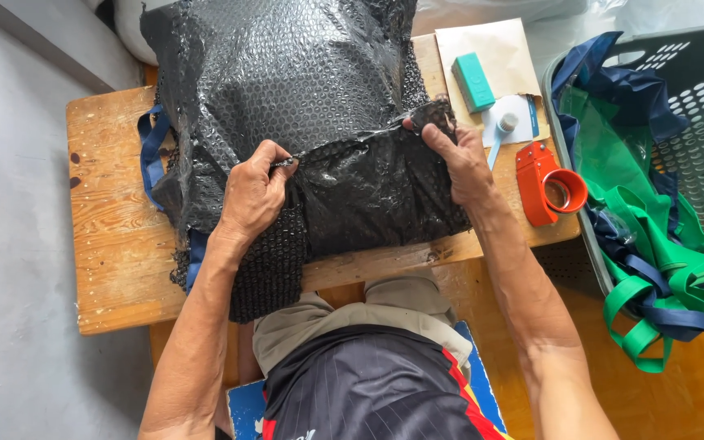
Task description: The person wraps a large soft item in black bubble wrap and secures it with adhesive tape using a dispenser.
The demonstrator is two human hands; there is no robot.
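Observation:
A bulky parcel wrapped in black bubble wrap (287, 81) lies on a low wooden table (116, 236). A strip of clear tape (352, 140) runs across the wrap's overlapping seam. My left hand (253, 194) pinches the wrap at the tape's left end. My right hand (459, 159) presses the wrap's edge at the tape's right end. Blue straps (152, 151) stick out from under the parcel on the left.
A red tape dispenser (546, 186) lies right of my right hand. Behind it sit a brown envelope (499, 49), a teal block (473, 81) and a small white-capped item (505, 124). A grey laundry basket (694, 106) holds green and blue bags (637, 212).

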